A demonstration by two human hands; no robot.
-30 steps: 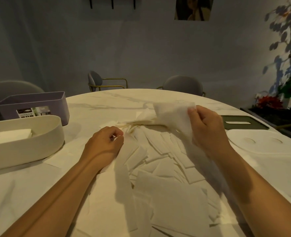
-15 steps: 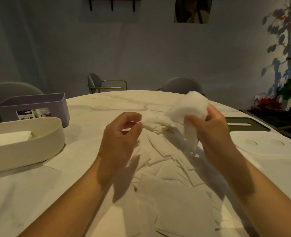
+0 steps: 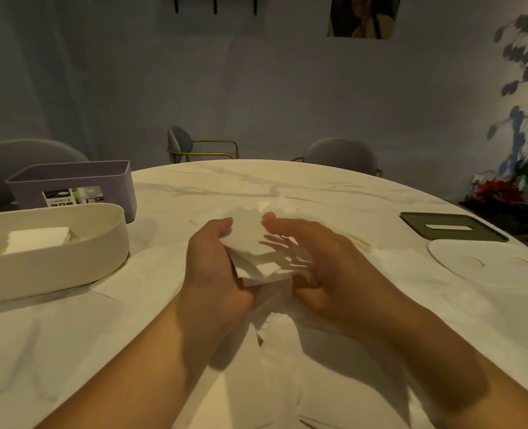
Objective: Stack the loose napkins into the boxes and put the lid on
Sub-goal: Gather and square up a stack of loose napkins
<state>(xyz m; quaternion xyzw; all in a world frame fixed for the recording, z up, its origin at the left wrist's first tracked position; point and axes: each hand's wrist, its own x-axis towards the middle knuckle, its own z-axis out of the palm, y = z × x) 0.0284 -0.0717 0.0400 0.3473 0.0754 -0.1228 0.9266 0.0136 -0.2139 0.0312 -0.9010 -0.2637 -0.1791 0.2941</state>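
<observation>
The head camera shows the left hand [image 3: 213, 267] and the right hand [image 3: 318, 264] both clasping a small stack of napkins [image 3: 250, 239] between them, thumbs on top, over the table [image 3: 334, 193] (the right fingers are blurred). More loose napkins [image 3: 247, 397] lie beneath. The paper looks light, soft and floppy, apt to fan apart. Squeezing opposite edges should keep it square for the cream box [image 3: 70, 267], off to the left.

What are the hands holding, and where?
A bunch of napkins, held between both hands: the left hand has its grip on the left side, the right hand on the right side.
</observation>
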